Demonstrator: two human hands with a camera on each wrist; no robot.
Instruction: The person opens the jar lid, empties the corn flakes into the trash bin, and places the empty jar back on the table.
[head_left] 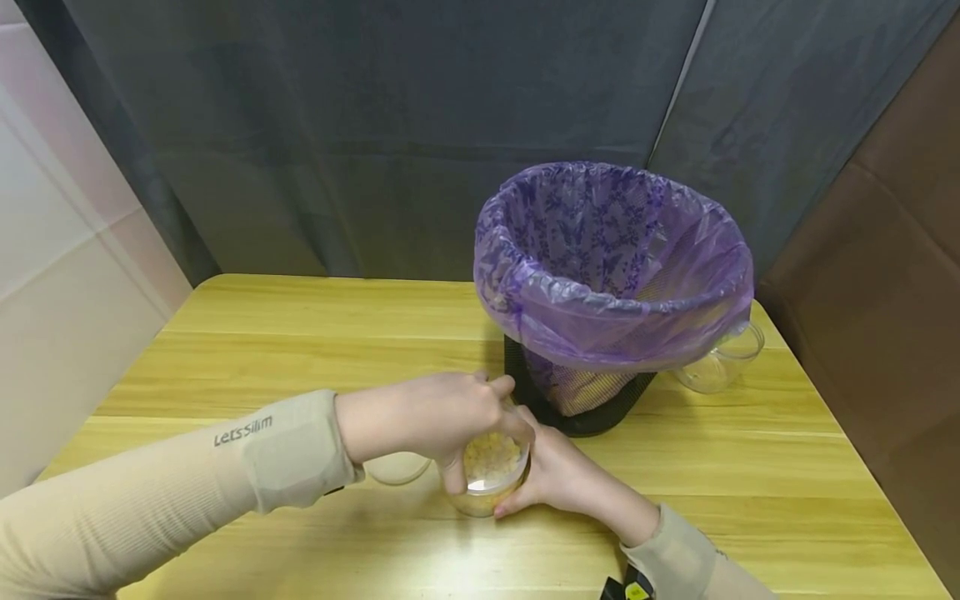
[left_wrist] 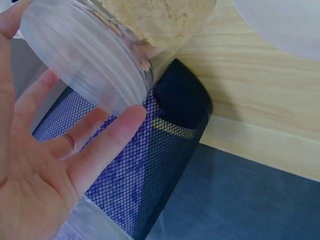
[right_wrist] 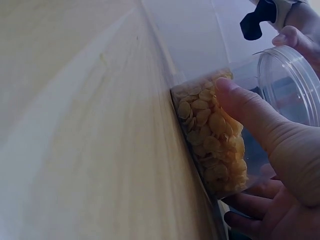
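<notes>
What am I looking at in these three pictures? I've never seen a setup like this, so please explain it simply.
There is no machine here: a person works with two bare hands. The wide picture comes from a camera worn on the head, looking forward and down. The other two come from cameras on the left and right wrists, each showing its hand's work close up.

The left hand grips the clear top of a jar, while the right hand holds its side. Pale yellow flakes fill its lower part.

On the wooden table stands a black mesh bin lined with a purple bag. A clear container is partly hidden behind it, and a pale disc, perhaps a lid, lies near the left wrist.
</notes>
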